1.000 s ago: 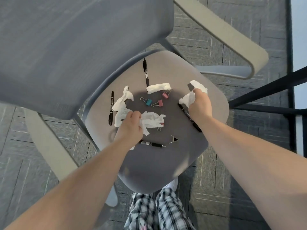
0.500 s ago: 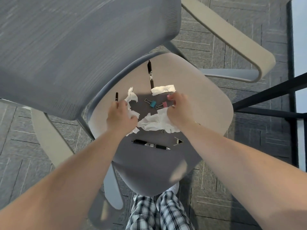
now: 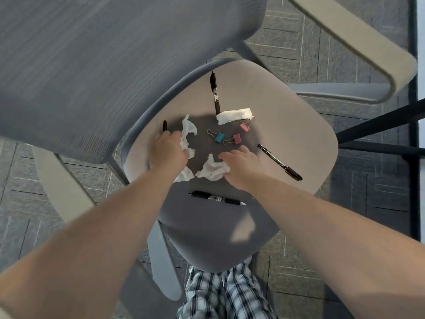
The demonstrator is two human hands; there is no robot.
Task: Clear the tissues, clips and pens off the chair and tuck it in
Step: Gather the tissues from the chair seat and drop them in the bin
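Crumpled white tissues [image 3: 212,169] strew the grey chair seat [image 3: 299,139] — left hand [image 3: 166,149] and right hand [image 3: 241,168] each clench one; grey carpet tiles [image 3: 345,238] below.

Both bare forearms reach forward and down from the lower corners, converging toward the middle. The left hand [image 3: 166,151] lies knuckles up, fingers curled inward and closed around crumpled white tissue [image 3: 187,137] that sticks out beyond its fingers. The right hand [image 3: 241,168] sits just beside it, palm down, fingers bent and pinching another wad of tissue [image 3: 212,169] against the thumb side.
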